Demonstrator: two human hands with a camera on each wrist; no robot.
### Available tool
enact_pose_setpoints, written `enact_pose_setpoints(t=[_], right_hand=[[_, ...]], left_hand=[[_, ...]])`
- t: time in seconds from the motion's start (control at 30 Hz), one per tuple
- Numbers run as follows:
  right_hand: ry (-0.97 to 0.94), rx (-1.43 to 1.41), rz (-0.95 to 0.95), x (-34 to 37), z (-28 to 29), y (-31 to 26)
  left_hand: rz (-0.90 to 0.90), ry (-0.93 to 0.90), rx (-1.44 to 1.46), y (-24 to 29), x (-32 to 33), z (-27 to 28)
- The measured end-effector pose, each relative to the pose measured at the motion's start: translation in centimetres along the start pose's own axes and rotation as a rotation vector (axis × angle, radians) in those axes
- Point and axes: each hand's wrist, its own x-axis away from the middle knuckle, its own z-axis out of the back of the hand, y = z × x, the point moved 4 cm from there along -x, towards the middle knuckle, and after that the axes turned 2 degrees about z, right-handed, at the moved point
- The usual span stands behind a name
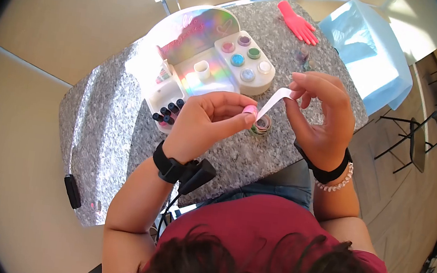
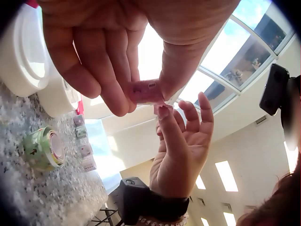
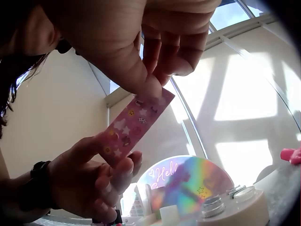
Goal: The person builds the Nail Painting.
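Daylight from windows (image 2: 223, 52) backlights the left hand (image 2: 127, 33), leaving it shadowed, while sunlight glares off the granite table (image 1: 102, 171) at left and blue cover (image 1: 373, 57) at far right; black edges ring the distorted head view.

The left hand (image 1: 207, 116) pinches a pink roll (image 1: 250, 109); the right hand (image 1: 323, 119) pinches its white strip (image 1: 274, 100) toward two o'clock. A glove (image 1: 296, 24) lies at one o'clock.

- The strip (image 1: 274, 102) stretched between the left hand (image 1: 207, 116) and the right hand (image 1: 325, 117).
- Below it, a tape roll (image 2: 41, 149) sat on the table (image 1: 226, 162).
- Beyond stood the organizer (image 1: 199, 29), capped tubes (image 1: 166, 111) in its left, jars (image 1: 237, 59) on its right.
- The glove (image 1: 297, 25) lay right of the organizer.
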Motion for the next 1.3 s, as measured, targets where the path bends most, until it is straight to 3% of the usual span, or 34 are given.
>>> enact_pose_setpoints(t=[0.13,0.2,0.33,0.43,0.5,0.6,0.77,0.83,0.93,1.1,1.3], right_hand=[[-0.12,0.025,0.141,0.3,-1.5,-0.9],[-0.177,-0.062,0.109,0.8,-2.4,-1.2],[-0.311,-0.218,0.05,1.5,-3.7,-1.3],[-0.384,-0.221,0.032,1.6,-3.9,-1.3],[-0.397,-0.214,0.013,1.5,-3.8,-1.4],[-0.312,-0.071,0.128,1.9,-3.4,-0.7],[-0.286,-0.019,0.067,2.8,-3.1,-0.6],[-0.257,-0.022,0.036,3.0,-3.5,-0.6],[-0.239,0.089,0.136,2.9,-4.6,-1.3],[-0.139,0.248,0.19,3.0,-6.3,-1.1],[-0.201,0.038,0.091,2.3,-5.7,-0.7]], left_hand=[[0.061,-0.026,-0.029,-1.3,1.0,-0.6],[-0.05,-0.114,-0.123,-1.1,1.5,-1.3],[-0.092,-0.007,-0.199,-2.1,1.8,-1.3],[-0.049,-0.072,-0.262,-2.6,1.4,-1.3],[-0.046,-0.024,-0.179,-2.9,1.4,-1.4],[-0.037,0.058,-0.061,-3.0,1.3,-0.5],[-0.043,0.133,0.134,-3.3,0.6,0.7],[0.087,0.194,0.22,-3.4,0.8,0.6],[0.092,0.101,0.418,-4.3,0.9,0.6],[0.085,0.079,0.488,-4.8,0.7,0.0],[0.031,0.1,0.593,-5.0,1.0,0.8]])
